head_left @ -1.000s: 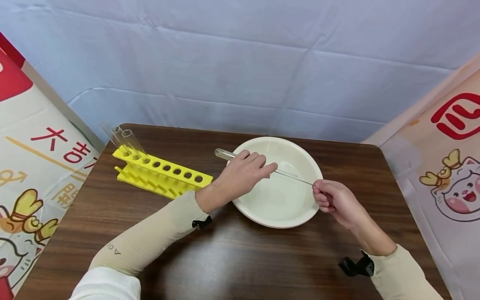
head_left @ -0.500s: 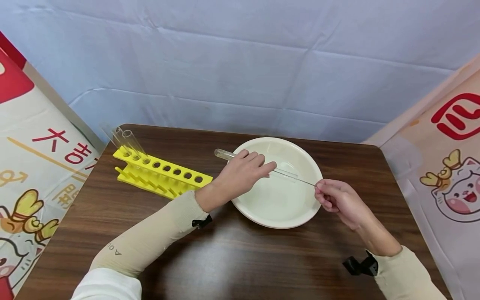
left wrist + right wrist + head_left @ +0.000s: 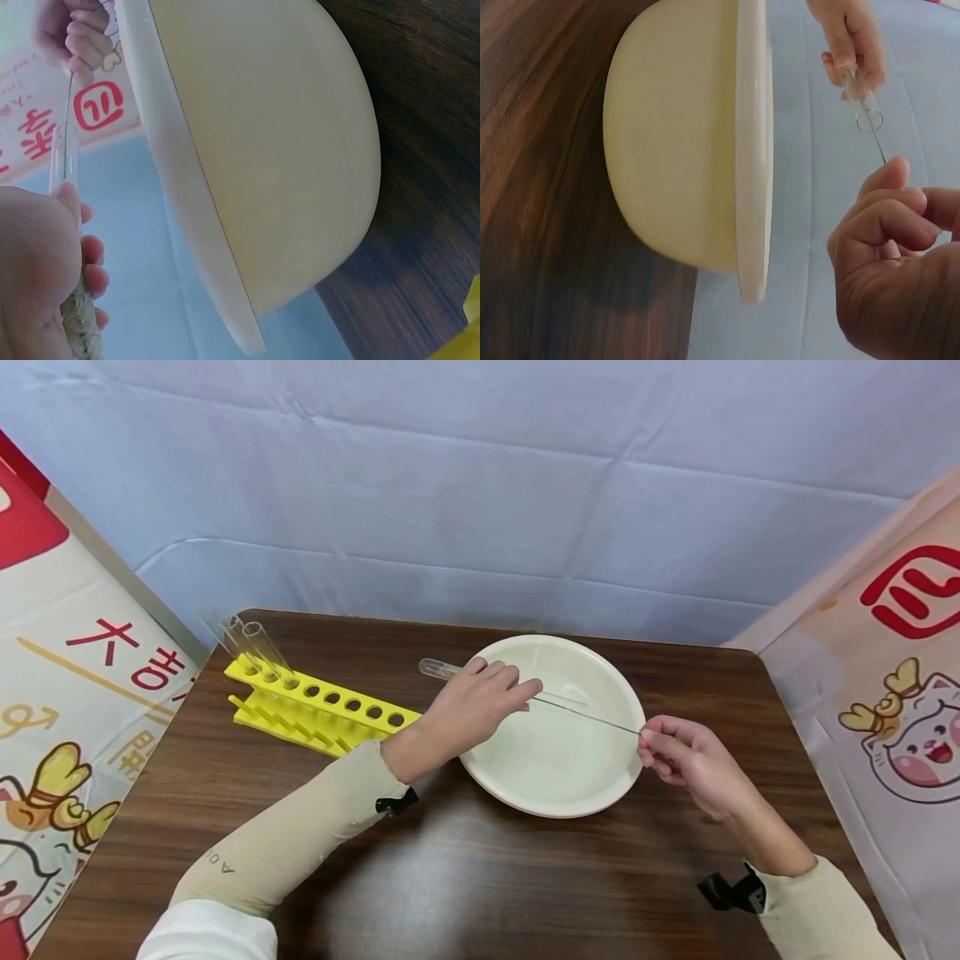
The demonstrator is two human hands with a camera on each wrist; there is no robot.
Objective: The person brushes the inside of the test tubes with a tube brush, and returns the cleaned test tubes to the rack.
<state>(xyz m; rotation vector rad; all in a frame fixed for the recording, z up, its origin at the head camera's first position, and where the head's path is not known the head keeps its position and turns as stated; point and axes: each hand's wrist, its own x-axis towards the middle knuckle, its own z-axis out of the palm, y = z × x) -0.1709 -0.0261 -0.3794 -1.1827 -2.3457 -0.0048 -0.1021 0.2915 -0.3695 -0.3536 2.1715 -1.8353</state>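
Hands hold a test tube and its brush over a white basin

The left hand (image 3: 476,706) has its grip closed round a clear test tube (image 3: 438,668), fingers wrapped about the glass. The right hand (image 3: 693,760) has its thumb and forefinger together, pinching the end of a thin wire brush (image 3: 592,718). The wire runs into the tube's mouth; in the left wrist view, pale bristles show inside the glass, beyond the fingers.

The tube lies aslant above the rim of a white basin (image 3: 555,768) — its rounded end out past the basin's left edge, its open end over the inside and facing the right hand. The basin sits on a dark wood-grain desk (image 3: 450,893).

To its left stands a yellow rack (image 3: 342,702) with a row of round holes; upright tubes (image 3: 266,647) lean in the holes at its far left end, and the holes nearer the basin are bare. Beige sleeves (image 3: 292,835) cover both forearms. A pale blue sheet (image 3: 450,485) hangs behind the desk — with printed cartoon panels (image 3: 907,693) on either side.
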